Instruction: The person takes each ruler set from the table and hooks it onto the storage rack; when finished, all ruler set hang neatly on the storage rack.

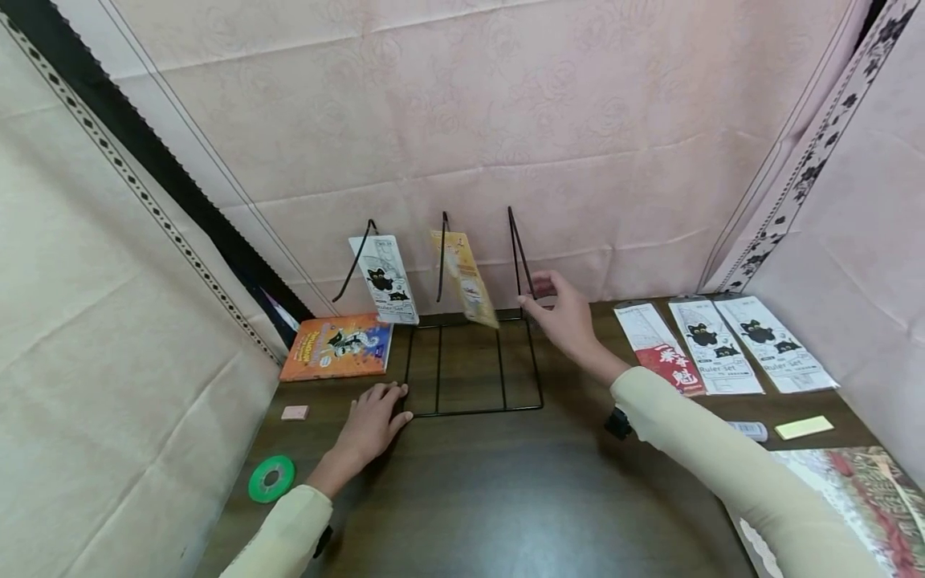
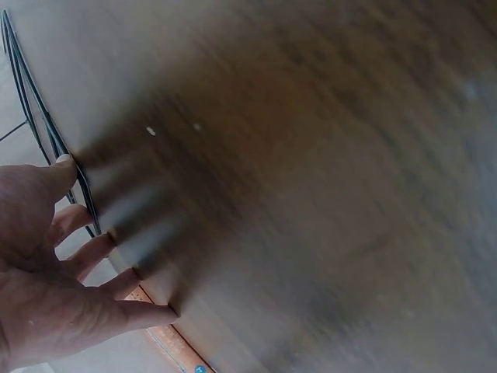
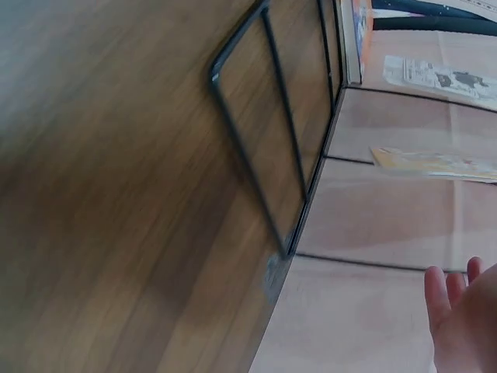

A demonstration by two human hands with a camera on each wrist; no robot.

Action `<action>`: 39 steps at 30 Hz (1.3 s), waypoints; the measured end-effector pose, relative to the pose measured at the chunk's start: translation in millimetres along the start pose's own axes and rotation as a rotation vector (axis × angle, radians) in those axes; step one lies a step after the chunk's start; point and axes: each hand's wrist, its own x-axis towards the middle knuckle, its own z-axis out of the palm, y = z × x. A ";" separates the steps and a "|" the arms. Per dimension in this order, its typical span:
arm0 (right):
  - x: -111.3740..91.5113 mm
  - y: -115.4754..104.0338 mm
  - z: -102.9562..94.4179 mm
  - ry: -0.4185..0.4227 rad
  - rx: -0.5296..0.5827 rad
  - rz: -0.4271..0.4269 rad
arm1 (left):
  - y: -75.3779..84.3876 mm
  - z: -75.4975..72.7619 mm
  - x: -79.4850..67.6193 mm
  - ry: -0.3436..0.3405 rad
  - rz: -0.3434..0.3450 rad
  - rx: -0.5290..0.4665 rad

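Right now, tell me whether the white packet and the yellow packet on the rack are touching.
Apart: the head view shows a strip of pink cloth between the hanging white packet and the yellow packet.

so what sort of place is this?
Probably a tabletop mock-up of a shop display: patterned cloth walls in a table, and on it stands a wire rack with a white packet and a yellow packet on its hooks.

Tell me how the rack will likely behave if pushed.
The rack looks light, being thin wire with open gaps. It would probably slide rather than roll, since its rectangular base lies flat. The packets, hanging from its hooks, might swing.
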 end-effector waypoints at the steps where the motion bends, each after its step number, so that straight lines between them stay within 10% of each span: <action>1: -0.8 1.5 -4.2 0.003 -0.006 -0.003 | -0.4 -0.2 0.4 -0.002 -0.004 -0.002; 24: -5.0 58.4 -95.0 0.118 -0.255 -0.016 | -2.3 -2.1 -1.6 0.000 0.006 -0.003; 39: -14.6 96.9 -143.5 -0.049 -0.439 0.136 | -0.5 -0.3 0.6 -0.004 -0.015 -0.007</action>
